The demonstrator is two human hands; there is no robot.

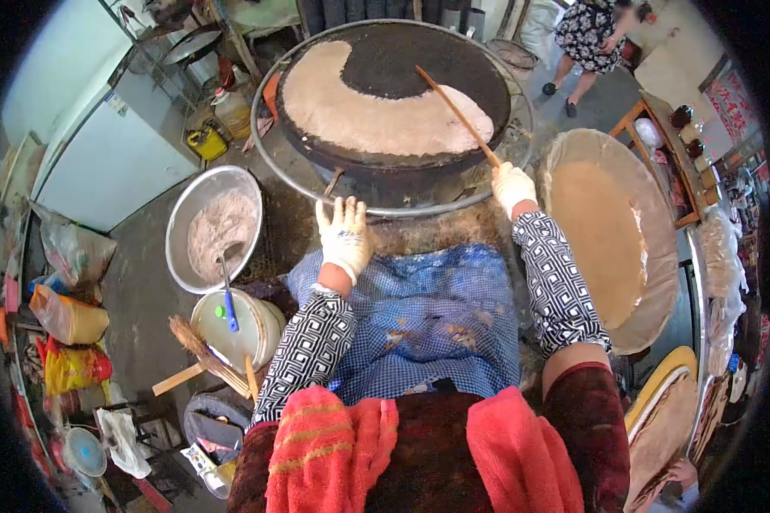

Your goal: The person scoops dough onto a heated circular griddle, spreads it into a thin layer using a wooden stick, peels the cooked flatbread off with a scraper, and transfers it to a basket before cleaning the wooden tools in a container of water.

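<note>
A large round black griddle (385, 64) stands in front of me inside a metal ring (269, 162). Pale batter (359, 115) covers its left and near parts in a curved band; the far middle is bare and dark. My gloved right hand (513, 188) is closed on a wooden stick (458, 111), which reaches over the batter at the right. My gloved left hand (346, 235) has its fingers spread near the ring's front edge and holds nothing. A metal basin (178, 231) of pinkish batter with a ladle (228, 291) in it is left of that hand.
A bucket (269, 329) with a brush (201, 342) beside it stands at lower left. To the right is a large lined round tray (659, 282) with a thin brown sheet. A person (590, 38) stands at the back right. Another person's hand (683, 472) shows at lower right.
</note>
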